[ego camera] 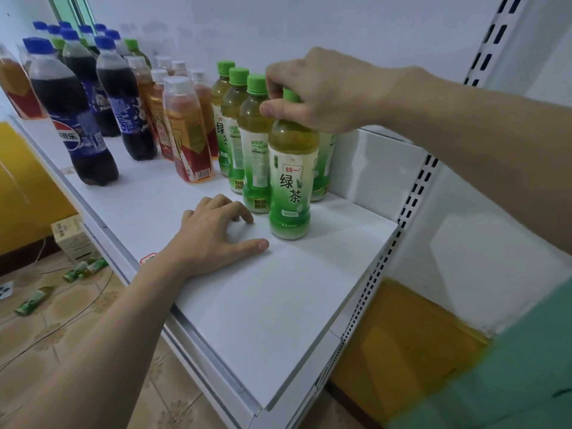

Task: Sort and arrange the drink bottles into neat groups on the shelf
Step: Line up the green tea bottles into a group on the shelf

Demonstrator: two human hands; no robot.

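A clear plastic green-tea bottle with a green screw cap and green-and-white label [291,168] is seen standing upright on the flat white metal shelf [278,298], at the near end of a row of matching green-capped tea bottles [241,119] that runs back toward the shelf's rear wall. It is held from above by the right hand [315,88], whose fingers and thumb are curled round the cap and neck. The left hand [216,230] is laid on the shelf just left of this bottle, its fingers loosely bent and nothing gripped; it is not touching the bottle.

The bottle is filled almost to the shoulder, so it is judged moderately heavy for its size, with the weight carried low. The plastic wall is probably thin and somewhat yielding under a squeeze, and the glossy label sleeve is likely slippery. The ribbed cap and the stiff neck ring below it are judged the surest places to be taken hold of for lifting or sliding; the label-covered waist would serve for a fuller grip. Being tall and narrow, it could be tipped if pushed high up, and its neighbours could be knocked over in turn.

Further left of the bottle, orange tea bottles with white caps [182,131] and dark cola bottles with blue caps [71,119] are grouped on the same shelf.
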